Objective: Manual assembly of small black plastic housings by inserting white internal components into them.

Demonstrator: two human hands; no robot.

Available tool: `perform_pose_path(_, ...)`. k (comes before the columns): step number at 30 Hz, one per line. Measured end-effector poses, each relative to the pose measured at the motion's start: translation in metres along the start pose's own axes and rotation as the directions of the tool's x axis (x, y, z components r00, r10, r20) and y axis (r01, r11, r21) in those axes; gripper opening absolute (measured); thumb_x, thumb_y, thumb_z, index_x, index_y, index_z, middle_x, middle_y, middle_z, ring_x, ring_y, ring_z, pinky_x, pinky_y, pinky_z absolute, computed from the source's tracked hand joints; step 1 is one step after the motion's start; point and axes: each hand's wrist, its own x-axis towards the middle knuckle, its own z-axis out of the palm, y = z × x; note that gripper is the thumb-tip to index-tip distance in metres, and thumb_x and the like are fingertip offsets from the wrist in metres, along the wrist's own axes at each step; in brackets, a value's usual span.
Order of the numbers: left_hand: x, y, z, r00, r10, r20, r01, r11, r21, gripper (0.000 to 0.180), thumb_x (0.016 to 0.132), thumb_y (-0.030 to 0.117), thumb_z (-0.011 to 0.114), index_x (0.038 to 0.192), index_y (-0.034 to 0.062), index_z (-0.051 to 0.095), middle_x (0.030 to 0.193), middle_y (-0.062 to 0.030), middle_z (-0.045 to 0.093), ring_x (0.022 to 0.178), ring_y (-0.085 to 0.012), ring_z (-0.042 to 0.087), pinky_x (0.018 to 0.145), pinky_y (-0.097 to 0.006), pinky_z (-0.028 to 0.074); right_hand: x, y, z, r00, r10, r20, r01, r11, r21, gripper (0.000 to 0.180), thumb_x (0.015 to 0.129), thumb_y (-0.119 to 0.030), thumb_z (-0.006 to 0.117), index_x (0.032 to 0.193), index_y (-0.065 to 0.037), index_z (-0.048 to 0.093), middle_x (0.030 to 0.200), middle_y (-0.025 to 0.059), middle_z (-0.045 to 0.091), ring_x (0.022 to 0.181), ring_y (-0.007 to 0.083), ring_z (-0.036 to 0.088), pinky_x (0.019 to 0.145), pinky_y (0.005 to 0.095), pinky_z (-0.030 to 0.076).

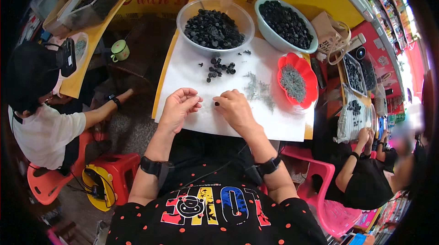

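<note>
My left hand (181, 109) is closed, its thumb against the bent fingers, above the front of a white table sheet (206, 124); whatever it may hold is too small to make out. To its right, my right hand (236, 111) pinches a small black round part (216, 103) at its fingertips. The two hands are apart. Beyond them lies a loose pile of black round parts (219, 68). Thin grey pins or screws (259, 90) are scattered to the right of my right hand, next to a red petal-edged bowl (312, 77) full of small grey pieces (292, 82).
A clear plastic bowl (250, 30) of black parts stands at the far edge, with a pale green basin (261, 14) of black parts beside it. People sit at tables to the left and right. A red stool (123, 172) and a pink chair (336, 208) flank me.
</note>
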Motion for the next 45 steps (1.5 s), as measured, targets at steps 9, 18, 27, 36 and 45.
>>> perform_pose_path(9,0.012,-0.008,0.036,0.953,0.249,0.171,-0.302,0.752,0.586,0.009,0.083,0.004,0.065,0.09,-0.0003,0.066,0.084,-0.0089,0.067,0.072,-0.0143,0.062,0.065,-0.025,0.049,-0.056,-0.04,-0.028,0.917,0.376,0.13,-0.335,0.551,0.764,0.022,0.087,-0.002,0.059,0.107,0.001,0.066,0.101,0.0089,0.064,0.084,0.0123,0.062,0.072,0.0241,0.048)
perform_pose_path(18,0.054,-0.033,0.084,0.667,0.33,0.668,-0.72,0.056,0.691,0.011,0.079,0.003,0.064,0.089,-0.0006,0.068,0.086,-0.0134,0.061,0.082,-0.0297,0.061,0.075,-0.036,0.049,-0.093,-0.011,-0.045,0.742,0.662,0.104,-0.064,-0.085,0.994,0.033,0.089,0.0,0.053,0.122,0.004,0.057,0.092,0.0036,0.053,0.076,0.01,0.051,0.069,0.0221,0.041)
perform_pose_path(27,0.023,-0.026,0.088,0.926,0.244,0.288,-0.378,0.606,0.7,0.014,0.085,0.001,0.06,0.098,0.0002,0.064,0.085,-0.0059,0.06,0.069,-0.0137,0.055,0.062,-0.024,0.043,-0.1,-0.005,-0.05,0.787,0.604,0.125,0.057,-0.272,0.961,0.016,0.086,0.001,0.061,0.102,0.001,0.061,0.09,0.0059,0.063,0.076,0.0124,0.06,0.071,0.0261,0.051)
perform_pose_path(36,-0.07,-0.014,0.104,0.931,0.195,0.307,-0.188,0.981,-0.055,0.013,0.087,-0.002,0.059,0.099,-0.0036,0.064,0.088,-0.0095,0.065,0.071,-0.0124,0.057,0.063,-0.024,0.046,-0.097,-0.033,-0.05,0.855,0.47,0.219,0.019,-0.452,0.892,0.015,0.089,-0.002,0.059,0.104,0.001,0.061,0.095,0.0087,0.065,0.08,0.0137,0.063,0.074,0.0267,0.055)
perform_pose_path(45,-0.067,-0.026,0.1,0.915,0.316,0.252,-0.351,0.93,0.109,0.01,0.084,-0.001,0.066,0.093,-0.0013,0.067,0.085,-0.004,0.066,0.07,-0.0072,0.056,0.064,-0.02,0.046,-0.096,-0.034,-0.046,0.878,0.429,0.213,-0.056,-0.351,0.935,0.021,0.09,-0.003,0.06,0.109,0.003,0.061,0.096,0.0092,0.066,0.08,0.0132,0.064,0.074,0.0254,0.054)
